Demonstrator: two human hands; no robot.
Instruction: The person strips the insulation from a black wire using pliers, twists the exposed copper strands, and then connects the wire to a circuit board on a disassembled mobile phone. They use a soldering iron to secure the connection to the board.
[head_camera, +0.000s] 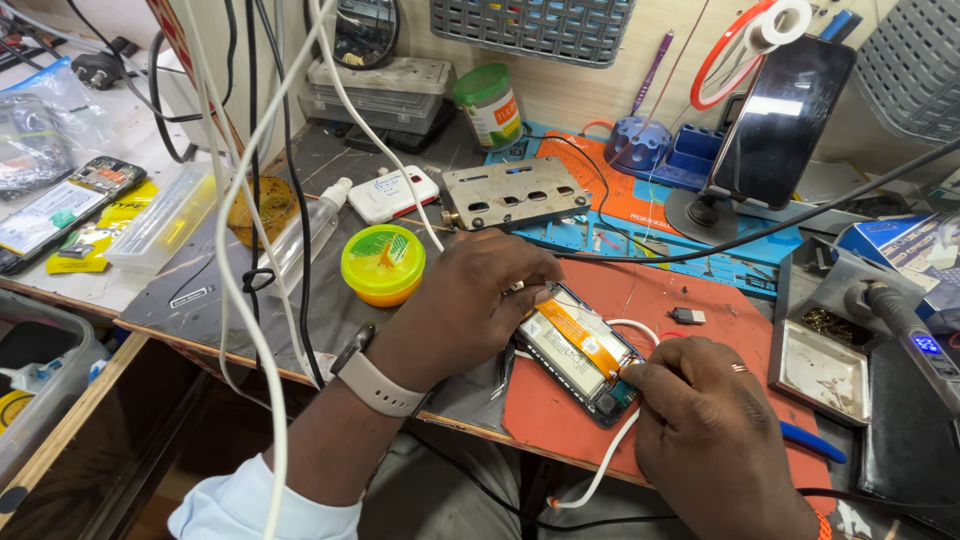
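Just below the frame's centre, the left hand (470, 300) presses its fingers onto the upper end of an opened phone (580, 355), while the right hand (705, 425) pinches the lower end of the orange flex strip (590, 337) lying across it. The phone rests on a red mat (650, 300) on the counter (200, 290), a white cable (600, 465) running beneath it. A yellow-lidded tub (383, 262) stands to the upper left.

Left forearm reaching in from lower left, bare below a pale rolled sleeve, wrist bent slightly inward (a light band strapped round it). Left hand (470, 295) palm down, fingers curled forward, tips pressed close together. Right hand (715, 420) entering from lower right, back up, thumb and forefinger pinched toward the left hand, a ring on one finger. Both hands close, nearly touching.
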